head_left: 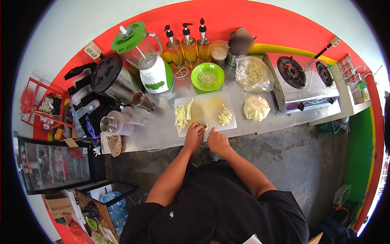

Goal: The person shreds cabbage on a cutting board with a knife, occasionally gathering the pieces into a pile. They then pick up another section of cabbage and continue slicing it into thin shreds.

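Note:
Near the front edge of a white cutting board [205,106], my left hand [194,137] is curled with its fingertips pressed on a small bit of pale cabbage [209,126]. Close beside it, my right hand [218,143] is closed, index finger stretched forward toward the same cabbage. Whatever the right hand grips is hidden under its fingers. On the board's left side lie pale cabbage leaf strips [181,117]. A pile of chopped cabbage [225,116] rests on its right side. Off the board to the right sits a round, pale cabbage head [256,108].
Behind the board stand a green bowl [219,83] of shreds, a plastic bag [254,75] of shreds, pump bottles [189,51] and a green-white blender [155,75]. A gas stove [301,83] is at right. Pitchers and cups [122,124] crowd the left.

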{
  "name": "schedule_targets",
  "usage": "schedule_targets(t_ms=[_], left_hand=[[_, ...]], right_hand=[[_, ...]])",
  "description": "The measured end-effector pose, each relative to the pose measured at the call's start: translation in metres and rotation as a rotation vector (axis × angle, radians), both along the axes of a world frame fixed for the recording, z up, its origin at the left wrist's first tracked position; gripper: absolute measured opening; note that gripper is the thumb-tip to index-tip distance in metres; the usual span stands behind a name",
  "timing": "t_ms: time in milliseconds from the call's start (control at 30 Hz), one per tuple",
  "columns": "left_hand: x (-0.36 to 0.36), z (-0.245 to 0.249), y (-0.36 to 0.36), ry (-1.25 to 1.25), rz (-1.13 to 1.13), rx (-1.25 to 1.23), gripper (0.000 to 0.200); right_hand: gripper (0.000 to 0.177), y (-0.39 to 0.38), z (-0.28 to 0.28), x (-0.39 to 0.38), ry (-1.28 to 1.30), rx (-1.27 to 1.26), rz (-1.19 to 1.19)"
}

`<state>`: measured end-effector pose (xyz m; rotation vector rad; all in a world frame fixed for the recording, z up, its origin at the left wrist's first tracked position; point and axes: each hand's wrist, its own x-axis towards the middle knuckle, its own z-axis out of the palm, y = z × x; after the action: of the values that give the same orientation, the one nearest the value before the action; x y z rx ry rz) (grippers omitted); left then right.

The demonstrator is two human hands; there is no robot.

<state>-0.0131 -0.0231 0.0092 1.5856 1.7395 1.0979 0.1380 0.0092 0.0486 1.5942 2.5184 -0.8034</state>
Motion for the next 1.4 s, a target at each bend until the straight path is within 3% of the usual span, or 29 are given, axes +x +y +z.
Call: schedule_targets(t_ms=[200, 533, 867, 933, 1200, 1400], left_hand=[[-0.003, 0.005, -0.001, 0.095, -0.021, -0.038, 0.027], [-0.003, 0.010, -0.003, 0.045, -0.014, -0.072, 0.028], [-0.001, -0.001, -0.004, 0.065, 0.006, 0.019, 0.026], [0.000, 0.002, -0.004, 0.119, 0.002, 0.048, 0.026], [0.001, 0.005, 0.001, -0.057, 0.087, -0.125, 0.025], [-0.005, 0.001, 0.009, -0.050, 0.085, -0.211, 0.026]], right_hand=[[0.030, 0.002, 0.000, -0.006, 0.004, -0.043, 0.002], [0.028, 0.005, -0.005, -0.007, 0.083, -0.037, -0.018], [0.034, 0.002, -0.008, -0.007, -0.002, -0.114, 0.008], [0.028, 0.005, -0.010, -0.006, 0.097, -0.045, 0.021], [0.029, 0.005, 0.001, -0.009, 0.048, -0.135, -0.005], [0.037, 0.006, -0.007, -0.005, 0.024, -0.088, 0.036]])
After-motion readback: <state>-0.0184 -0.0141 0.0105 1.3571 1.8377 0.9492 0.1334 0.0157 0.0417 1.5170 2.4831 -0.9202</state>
